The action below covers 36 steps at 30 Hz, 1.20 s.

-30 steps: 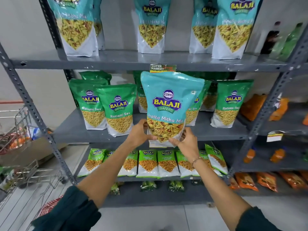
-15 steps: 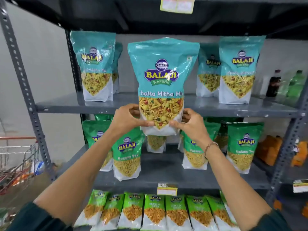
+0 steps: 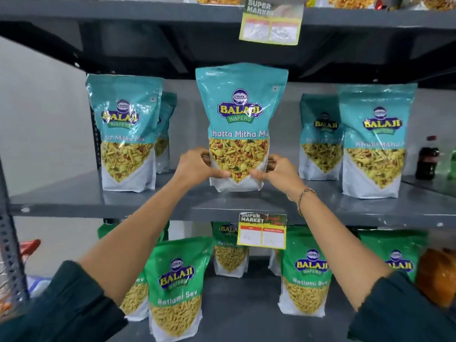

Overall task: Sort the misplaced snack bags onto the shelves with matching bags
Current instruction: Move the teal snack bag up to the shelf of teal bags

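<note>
A teal Khatta Mitha Mix bag (image 3: 240, 114) stands upright on the grey middle shelf (image 3: 172, 208), its base resting on or just above the shelf surface. My left hand (image 3: 197, 166) grips its lower left edge and my right hand (image 3: 277, 170) grips its lower right edge. Matching teal bags stand on the same shelf: one at the left (image 3: 125, 132), two at the right (image 3: 375, 139). Green Ratlami Sev bags (image 3: 179, 285) fill the shelf below.
A shelf edge with a price tag (image 3: 271, 24) runs overhead. Another price tag (image 3: 262, 232) hangs below the held bag. A dark bottle (image 3: 427, 159) stands at the far right. A perforated upright post (image 3: 9, 243) is at the left, with orange packets (image 3: 439, 277) at the lower right.
Both hands have lifted the teal bag from in front of the green-bag shelf up to the shelf of teal bags and pushed it inward, so that its base is at shelf level.
</note>
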Motion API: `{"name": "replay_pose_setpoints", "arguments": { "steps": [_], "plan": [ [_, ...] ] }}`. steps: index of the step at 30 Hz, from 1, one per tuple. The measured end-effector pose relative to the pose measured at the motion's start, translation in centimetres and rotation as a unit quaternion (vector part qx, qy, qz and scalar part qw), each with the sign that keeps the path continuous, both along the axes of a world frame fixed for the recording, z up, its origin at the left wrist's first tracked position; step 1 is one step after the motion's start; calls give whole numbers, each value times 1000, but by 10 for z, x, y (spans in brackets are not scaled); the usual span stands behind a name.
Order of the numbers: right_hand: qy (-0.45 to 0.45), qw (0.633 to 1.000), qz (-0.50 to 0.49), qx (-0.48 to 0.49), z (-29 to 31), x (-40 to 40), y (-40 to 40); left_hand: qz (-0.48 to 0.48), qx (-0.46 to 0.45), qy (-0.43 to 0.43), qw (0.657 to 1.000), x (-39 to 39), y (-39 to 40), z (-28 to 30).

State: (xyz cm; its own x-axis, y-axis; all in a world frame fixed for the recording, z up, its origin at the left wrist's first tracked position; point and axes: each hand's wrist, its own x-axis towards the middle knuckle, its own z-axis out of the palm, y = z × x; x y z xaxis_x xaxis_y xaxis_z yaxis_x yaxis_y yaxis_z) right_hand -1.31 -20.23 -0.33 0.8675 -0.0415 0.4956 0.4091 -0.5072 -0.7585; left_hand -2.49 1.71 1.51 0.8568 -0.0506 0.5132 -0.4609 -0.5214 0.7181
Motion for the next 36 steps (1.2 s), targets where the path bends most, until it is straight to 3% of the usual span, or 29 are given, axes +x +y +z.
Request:
{"name": "replay_pose_setpoints", "arguments": {
  "steps": [18,32,36],
  "plan": [
    [73,996,1,-49,-12,52,-17,-19,5,58,998,57,-23,-17],
    [53,997,-1,-57,-10,36,-13,-30,-1,64,998,56,-26,-19],
    [80,995,30,-45,-10,29,-11,-20,55,53,997,56,-26,-23]
  ]
}}
